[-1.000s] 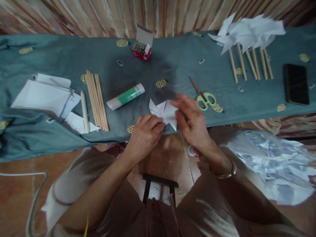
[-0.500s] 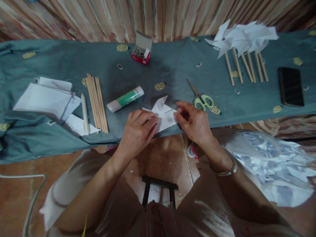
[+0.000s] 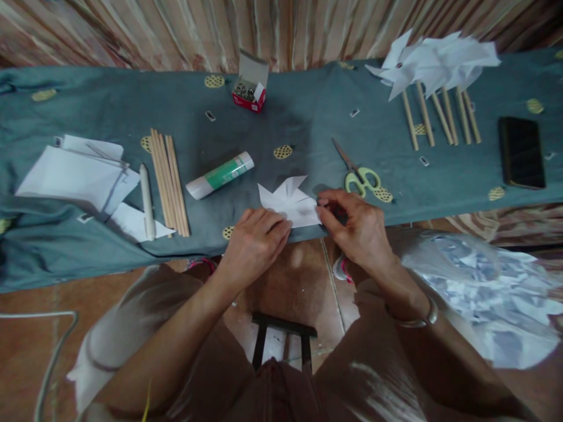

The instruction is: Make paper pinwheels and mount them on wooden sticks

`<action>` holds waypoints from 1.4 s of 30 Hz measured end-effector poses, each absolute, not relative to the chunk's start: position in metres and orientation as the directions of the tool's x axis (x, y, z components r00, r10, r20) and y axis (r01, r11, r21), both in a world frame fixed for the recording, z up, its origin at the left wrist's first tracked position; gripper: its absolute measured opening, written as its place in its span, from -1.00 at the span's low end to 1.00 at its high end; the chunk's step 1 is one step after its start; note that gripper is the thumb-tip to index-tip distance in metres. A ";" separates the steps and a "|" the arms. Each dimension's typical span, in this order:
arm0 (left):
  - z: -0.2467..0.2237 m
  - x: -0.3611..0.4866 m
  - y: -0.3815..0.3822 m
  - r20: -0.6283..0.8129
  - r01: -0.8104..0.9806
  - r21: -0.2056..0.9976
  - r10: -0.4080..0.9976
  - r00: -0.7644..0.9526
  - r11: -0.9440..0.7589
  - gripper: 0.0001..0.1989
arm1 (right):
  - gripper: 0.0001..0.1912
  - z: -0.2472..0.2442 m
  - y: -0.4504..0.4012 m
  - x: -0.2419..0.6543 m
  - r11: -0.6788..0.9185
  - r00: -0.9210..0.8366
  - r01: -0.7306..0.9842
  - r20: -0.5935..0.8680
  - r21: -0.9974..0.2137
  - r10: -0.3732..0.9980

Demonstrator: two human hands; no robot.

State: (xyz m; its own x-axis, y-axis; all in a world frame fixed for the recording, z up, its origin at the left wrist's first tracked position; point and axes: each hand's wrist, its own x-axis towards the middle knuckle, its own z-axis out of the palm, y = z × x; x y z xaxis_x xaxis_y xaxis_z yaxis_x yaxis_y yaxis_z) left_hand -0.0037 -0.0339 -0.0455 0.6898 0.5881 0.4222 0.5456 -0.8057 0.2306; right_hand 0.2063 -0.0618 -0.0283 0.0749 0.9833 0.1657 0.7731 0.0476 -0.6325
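Note:
Between my hands, near the table's front edge, is a white paper pinwheel (image 3: 294, 206) with some of its points folded up. My left hand (image 3: 258, 240) is closed at its lower left side, fingers pressed together on the paper's edge. At the right corner, my right hand (image 3: 354, 225) pinches the paper between thumb and index finger. Just beyond my right hand lie scissors (image 3: 360, 177) with light green handles. A green and white glue stick (image 3: 220, 175) rests on its side to the upper left of the pinwheel.
Several wooden sticks (image 3: 168, 184) lie at left, beside a white pen (image 3: 147, 202) and white paper sheets (image 3: 74, 176). A red box (image 3: 248, 99) of small metal pieces stands at the back. Finished-looking pinwheels (image 3: 440, 64) and a phone (image 3: 522, 152) lie right. A bag of paper scraps (image 3: 484, 293) sits below.
Both hands have shifted slightly right and toward me. The pinwheel has turned a little, and its left point now shows clear of my left fingers.

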 end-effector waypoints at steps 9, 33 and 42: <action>-0.042 -0.004 -0.035 0.411 0.556 0.218 0.592 0.693 -0.802 -0.88 | -0.59 -0.025 -0.068 0.217 0.202 -0.110 0.625 0.171 -0.754 0.979; -0.039 -0.007 -0.038 0.396 0.506 0.223 0.552 0.734 -0.833 -0.88 | -0.92 -0.038 -0.063 0.216 0.171 -0.139 0.551 0.112 -0.817 0.984; -0.042 -0.005 -0.040 0.395 0.514 0.236 0.565 0.725 -0.825 -0.87 | -0.89 -0.040 -0.062 0.203 0.231 -0.132 0.717 0.197 -0.658 0.971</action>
State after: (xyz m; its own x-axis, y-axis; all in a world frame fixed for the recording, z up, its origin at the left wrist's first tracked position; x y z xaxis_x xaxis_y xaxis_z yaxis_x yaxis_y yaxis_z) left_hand -0.0052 -0.0404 -0.0423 0.7246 0.5649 0.3947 0.5141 -0.8245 0.2364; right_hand 0.2028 -0.0617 -0.0400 -0.1323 0.9714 0.1970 0.7168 0.2310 -0.6579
